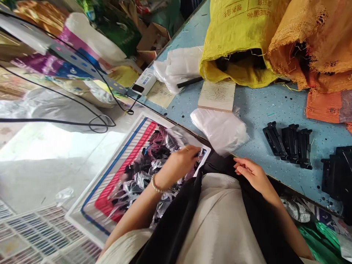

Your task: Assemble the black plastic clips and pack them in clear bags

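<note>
My left hand [180, 163], with a beaded bracelet on its wrist, is over the right end of the basket [92, 192]. Its fingers are curled and a little blurred; whether a small thing is in them I cannot make out. Beneath it lie several clear plastic bags [143, 179] with dark pieces inside. At the table's near edge is my right hand [251, 174], its fingers loosely bent and apart, holding nothing. Just beyond it a stack of clear plastic bags [221, 128] rests on the blue table [255, 110]. Three black plastic parts [293, 145] lie farther right.
A yellow woven sack [236, 44] and an orange one [327, 47] lie open-mouthed at the back. A wooden block [217, 96] touches the bag stack. More black parts [338, 176] are at the right edge. Black cables [57, 122] hang on the left.
</note>
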Motion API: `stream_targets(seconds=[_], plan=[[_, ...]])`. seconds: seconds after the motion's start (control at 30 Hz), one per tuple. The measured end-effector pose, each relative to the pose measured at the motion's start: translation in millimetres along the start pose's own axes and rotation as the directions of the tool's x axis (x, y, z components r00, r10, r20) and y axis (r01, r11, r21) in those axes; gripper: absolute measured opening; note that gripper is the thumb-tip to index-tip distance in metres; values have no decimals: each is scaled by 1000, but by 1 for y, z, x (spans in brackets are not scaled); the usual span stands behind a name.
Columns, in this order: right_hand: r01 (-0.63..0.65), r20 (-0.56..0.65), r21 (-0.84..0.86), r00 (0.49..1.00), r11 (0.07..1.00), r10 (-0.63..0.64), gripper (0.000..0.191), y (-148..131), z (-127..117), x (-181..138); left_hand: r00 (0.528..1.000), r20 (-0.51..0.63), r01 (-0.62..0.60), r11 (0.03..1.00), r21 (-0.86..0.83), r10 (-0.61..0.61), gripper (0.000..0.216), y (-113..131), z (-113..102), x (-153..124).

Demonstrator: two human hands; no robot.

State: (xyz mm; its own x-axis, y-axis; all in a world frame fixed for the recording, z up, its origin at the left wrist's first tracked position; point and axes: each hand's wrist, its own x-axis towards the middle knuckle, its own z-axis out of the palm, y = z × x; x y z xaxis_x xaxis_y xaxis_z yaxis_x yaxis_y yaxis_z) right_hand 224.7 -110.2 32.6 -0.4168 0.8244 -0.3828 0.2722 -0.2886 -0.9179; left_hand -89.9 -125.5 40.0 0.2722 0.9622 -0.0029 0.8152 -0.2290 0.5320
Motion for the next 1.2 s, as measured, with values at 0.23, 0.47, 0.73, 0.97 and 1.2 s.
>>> stream_targets(seconds=[0.23,0.47,0.73,0.97,1.2], plan=[[8,-110,4,994,1000,-7,34,9,-5,1,510,-233,844,534,-52,-828,21,-177,-1,0],[-145,-496,-738,779,659,-384,31,0,-81,14,684,-505,524,836,-161,-526,20,-96,30,44],[-207,-286,-929,927,306,-241,39,0,-82,36,969,-58,-234,968,88,239,8,50,97,105],[-16,-290,-821,872,571,-393,24,31,-68,-1,995,-79,-86,892,-444,57,12,21,76,115],[-371,-618,-642,768,671,-166,45,44,-72,-19,982,-25,147,845,-515,-187,9,30,74,112]])
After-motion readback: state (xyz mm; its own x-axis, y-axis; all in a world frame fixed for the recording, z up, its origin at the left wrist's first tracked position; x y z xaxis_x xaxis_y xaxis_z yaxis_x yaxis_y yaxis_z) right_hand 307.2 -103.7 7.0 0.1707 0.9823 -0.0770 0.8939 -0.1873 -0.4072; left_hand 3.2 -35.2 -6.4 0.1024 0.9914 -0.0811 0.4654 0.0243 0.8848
